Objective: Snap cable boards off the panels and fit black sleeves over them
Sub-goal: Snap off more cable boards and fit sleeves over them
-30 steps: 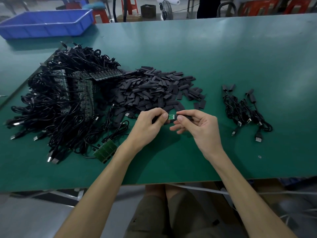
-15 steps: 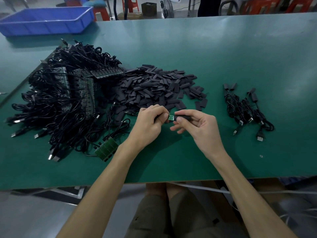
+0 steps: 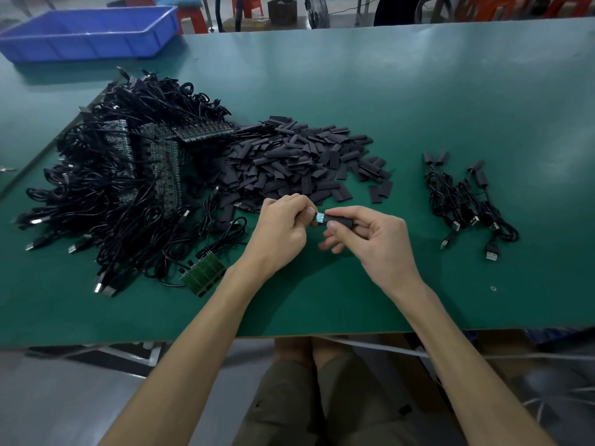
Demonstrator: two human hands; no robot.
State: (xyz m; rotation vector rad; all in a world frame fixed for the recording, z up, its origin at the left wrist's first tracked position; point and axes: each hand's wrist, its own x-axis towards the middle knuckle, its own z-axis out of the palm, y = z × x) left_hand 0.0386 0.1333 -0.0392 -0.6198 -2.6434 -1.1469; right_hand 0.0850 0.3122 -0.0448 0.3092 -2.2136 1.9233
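Cable board [image 3: 319,217] in left hand [image 3: 283,228] pokes from black sleeve [image 3: 342,220] in right hand [image 3: 378,241].

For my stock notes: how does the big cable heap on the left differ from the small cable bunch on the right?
The big heap holds far more cables than the small bunch. In the big heap bare board panels show; the small bunch's ends wear black sleeves. Both are black cables with metal plugs on the green table.

two hands [image 3: 280,235] [image 3: 381,244], one blue bin [image 3: 80,46], one sleeve pile [image 3: 289,162]
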